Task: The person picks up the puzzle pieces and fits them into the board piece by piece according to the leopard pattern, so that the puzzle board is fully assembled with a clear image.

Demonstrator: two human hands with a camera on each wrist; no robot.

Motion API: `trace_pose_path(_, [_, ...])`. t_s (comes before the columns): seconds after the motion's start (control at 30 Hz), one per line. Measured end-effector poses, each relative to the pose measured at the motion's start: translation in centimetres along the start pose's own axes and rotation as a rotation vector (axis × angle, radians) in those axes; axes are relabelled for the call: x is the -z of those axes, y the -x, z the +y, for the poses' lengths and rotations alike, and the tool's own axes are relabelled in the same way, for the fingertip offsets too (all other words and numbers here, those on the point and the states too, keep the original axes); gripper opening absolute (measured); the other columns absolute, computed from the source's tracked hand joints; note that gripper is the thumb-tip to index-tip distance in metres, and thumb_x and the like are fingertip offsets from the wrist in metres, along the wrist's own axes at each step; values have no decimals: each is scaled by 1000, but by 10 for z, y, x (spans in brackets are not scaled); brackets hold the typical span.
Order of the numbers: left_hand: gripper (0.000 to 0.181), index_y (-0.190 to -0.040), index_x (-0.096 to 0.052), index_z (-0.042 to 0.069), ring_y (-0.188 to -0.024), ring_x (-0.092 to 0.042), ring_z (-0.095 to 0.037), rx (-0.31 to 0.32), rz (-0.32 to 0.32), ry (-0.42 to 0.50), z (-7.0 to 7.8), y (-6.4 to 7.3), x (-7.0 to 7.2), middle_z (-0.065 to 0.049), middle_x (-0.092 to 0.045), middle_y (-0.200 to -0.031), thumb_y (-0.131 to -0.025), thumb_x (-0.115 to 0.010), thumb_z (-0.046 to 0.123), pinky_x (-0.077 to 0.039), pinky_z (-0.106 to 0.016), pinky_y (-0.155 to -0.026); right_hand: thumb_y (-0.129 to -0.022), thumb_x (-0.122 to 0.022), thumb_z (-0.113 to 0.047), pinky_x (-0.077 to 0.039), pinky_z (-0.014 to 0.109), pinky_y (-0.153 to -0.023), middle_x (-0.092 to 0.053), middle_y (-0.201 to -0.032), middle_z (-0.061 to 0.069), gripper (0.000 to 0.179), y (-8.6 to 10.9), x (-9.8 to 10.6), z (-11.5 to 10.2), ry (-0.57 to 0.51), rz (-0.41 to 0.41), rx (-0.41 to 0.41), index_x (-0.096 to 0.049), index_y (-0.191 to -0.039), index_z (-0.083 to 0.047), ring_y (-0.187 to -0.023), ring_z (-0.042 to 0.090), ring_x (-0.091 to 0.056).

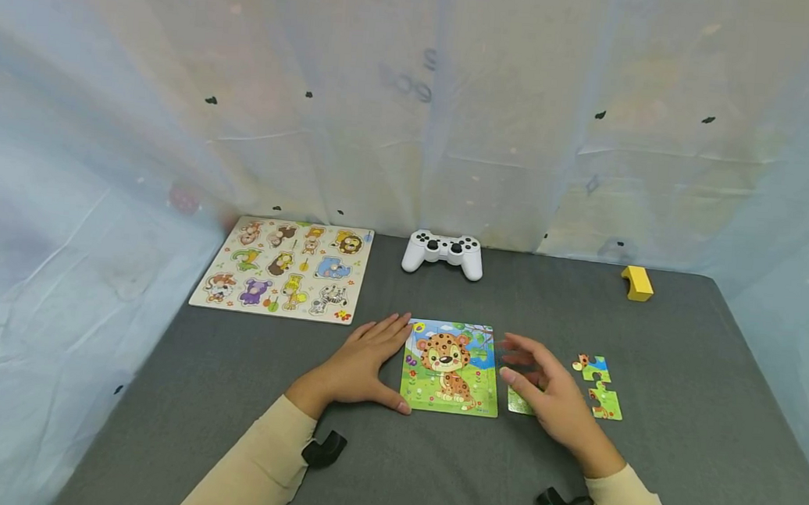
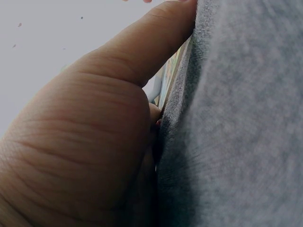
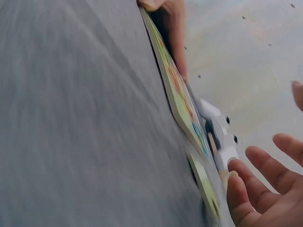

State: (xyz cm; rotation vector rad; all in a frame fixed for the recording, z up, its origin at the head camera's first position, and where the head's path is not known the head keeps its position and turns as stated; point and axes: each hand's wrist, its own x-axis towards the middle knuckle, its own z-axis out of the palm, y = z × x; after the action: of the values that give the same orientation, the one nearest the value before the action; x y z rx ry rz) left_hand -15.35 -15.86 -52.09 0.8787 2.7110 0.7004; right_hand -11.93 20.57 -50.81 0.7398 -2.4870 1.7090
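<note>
Far left, back of grey bench [image 1: 431,473]: flat animal board [image 1: 311,273], rows of cartoon animals, faces up. Next, left hand [image 1: 361,367], palm down, fingers extended, thumb spread wide; fingertips and thumb tip touch left edge of the leopard puzzle, nothing gripped. White game controller [image 1: 443,243] lies behind, near the curtain [image 1: 498,118], sticks up. Leopard puzzle [image 1: 446,365] lies flat on the bench between both hands, picture side up, spotted leopard on green grass. Just right of it, a green puzzle piece [image 1: 517,401], partly hidden under right hand [image 1: 553,392]. That hand is half open, fingers slightly bent, thumb apart from them, holding nothing; whether it touches the piece, can't tell. Further right, upper loose piece [image 1: 597,369] and lower loose piece [image 1: 605,402], one behind the other. Far right, back: yellow block [image 1: 638,284].
</note>
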Motion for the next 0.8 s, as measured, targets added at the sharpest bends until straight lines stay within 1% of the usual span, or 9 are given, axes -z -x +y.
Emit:
trace_pose_path(0.17, [138, -175, -18, 11, -166, -4, -22, 2, -7, 6, 1, 0, 1, -3, -7, -182, -76, -90, 74, -7, -55, -129, -111, -57, 2, -54, 22, -95, -59, -147, 23, 50, 6, 25, 4, -19, 41, 0, -49, -161, -3, -130, 26, -64])
trace_pose_path(0.23, [138, -175, -19, 11, -166, -4, -22, 0, -5, 11, 1, 0, 1, -3, -7, -182, -76, -90, 74, -7, -55, -129, -113, -52, 2, -54, 22, -94, -60, -147, 23, 49, 8, 36, 6, -23, 64, 0, -48, -162, -2, -129, 22, -64])
trace_pose_path(0.33, [138, -175, -19, 11, -166, -5, -23, -4, 1, 16, 0, -1, 0, -3, -8, -182, -75, -91, 73, -8, -56, -129, -116, -45, 0, -54, 23, -91, -61, -146, 22, 46, 12, 51, 6, -57, 116, -5, -47, -162, 0, -127, 18, -65])
trace_pose_path(0.53, [138, -176, -19, 11, -166, -5, -22, 0, 4, 15, -1, -1, -1, -3, -8, -182, -75, -91, 73, -8, -56, -129, -119, -37, -8, -53, 24, -94, -65, -144, 12, 44, 19, 76, 14, -165, 244, -42, -49, -161, -1, -125, 18, -64])
trace_pose_path(0.6, [137, -176, -19, 11, -166, -4, -22, 3, 0, 9, 0, -1, 0, -3, -8, -182, -76, -90, 74, -7, -55, -129, -120, -37, -10, -52, 24, -94, -65, -142, 11, 44, 22, 83, 17, -208, 285, -51, -49, -160, 1, -124, 20, -63])
trace_pose_path(0.73, [138, -176, -19, 12, -166, -4, -22, 3, 0, 11, 0, 0, 1, -2, -8, -182, -76, -90, 73, -7, -55, -129, -120, -37, -12, -51, 24, -94, -67, -141, 9, 44, 28, 96, 24, -244, 354, -61, -50, -160, 2, -124, 21, -62])
trace_pose_path(0.8, [138, -176, -19, 11, -166, -5, -22, -1, 4, 16, 0, 0, 0, -3, -8, -182, -75, -91, 73, -7, -56, -129, -120, -37, -14, -51, 23, -94, -68, -140, 6, 43, 31, 102, 28, -248, 382, -73, -51, -159, 0, -125, 20, -62])
